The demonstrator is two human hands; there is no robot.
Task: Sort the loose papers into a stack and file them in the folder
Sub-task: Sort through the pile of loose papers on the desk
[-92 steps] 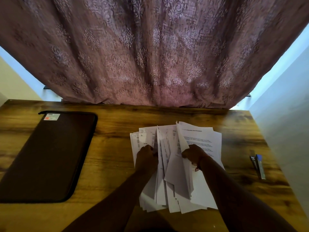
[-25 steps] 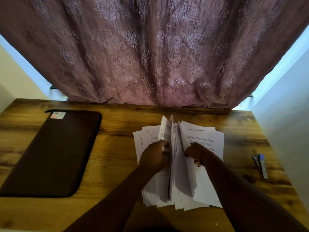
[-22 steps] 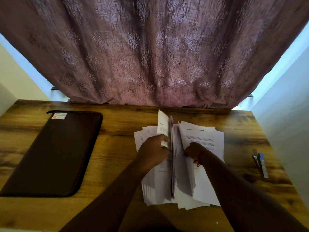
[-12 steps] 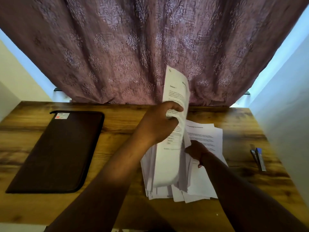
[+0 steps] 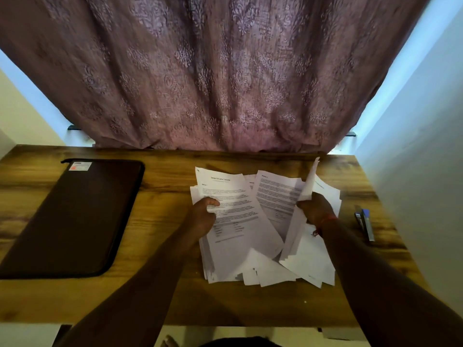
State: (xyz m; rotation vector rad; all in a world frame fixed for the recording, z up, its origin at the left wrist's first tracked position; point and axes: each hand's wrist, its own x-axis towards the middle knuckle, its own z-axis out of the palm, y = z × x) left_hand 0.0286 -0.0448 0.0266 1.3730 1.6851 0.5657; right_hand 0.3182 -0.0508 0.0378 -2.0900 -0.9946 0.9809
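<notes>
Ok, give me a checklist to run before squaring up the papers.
1. Left hand grips the left sheets: ok.
2. Right hand pinches a lifted sheet: ok.
3. Papers aligned: not ok, fanned with corners sticking out.
4. All papers on the table: ok.
5. Folder open and ready: not ok, lying closed at left.
6. Stapler clear of the papers: ok.
</notes>
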